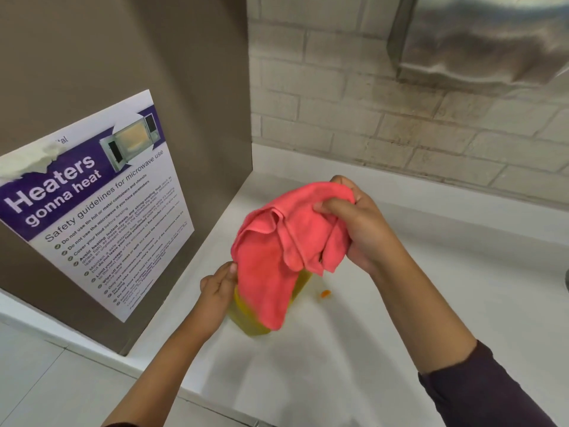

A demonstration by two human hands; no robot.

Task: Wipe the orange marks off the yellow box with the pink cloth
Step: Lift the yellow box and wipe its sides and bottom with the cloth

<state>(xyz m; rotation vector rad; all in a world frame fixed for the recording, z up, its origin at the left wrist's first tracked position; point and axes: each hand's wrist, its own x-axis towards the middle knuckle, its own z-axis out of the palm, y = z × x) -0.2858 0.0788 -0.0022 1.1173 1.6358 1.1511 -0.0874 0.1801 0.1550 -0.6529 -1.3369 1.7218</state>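
Pink microfibre fills the middle of the view: the pink cloth [277, 248] hangs bunched from the right hand [360, 223], whose fingers [331, 208] are curled and pressed together, pinching a gathered upper fold against the thumb. The loose cloth drapes down below those fingers and covers most of the yellow box [246, 318], which sits on the white counter [338, 365] directly under them. Only the box's lower left wall and a sliver to the right of the cloth show, so the orange marks on it cannot be made out. 1 small orange spot [325, 293] lies on the counter just right of the box, below the right palm.

The left hand [217, 288] is at the box's upper left edge, fingers close together and bent, their tips touching the cloth's hem; whether they grip the box wall or only steady it I cannot tell.

To wipe well, I would judge that the cloth wants folding into a flat pad under the right fingertips rather than dangling, with the left fingers clamping the box firm so it does not slide.

Both forearms reach forward and down, the right wrist raised and bent over the box, the left lower and straighter.
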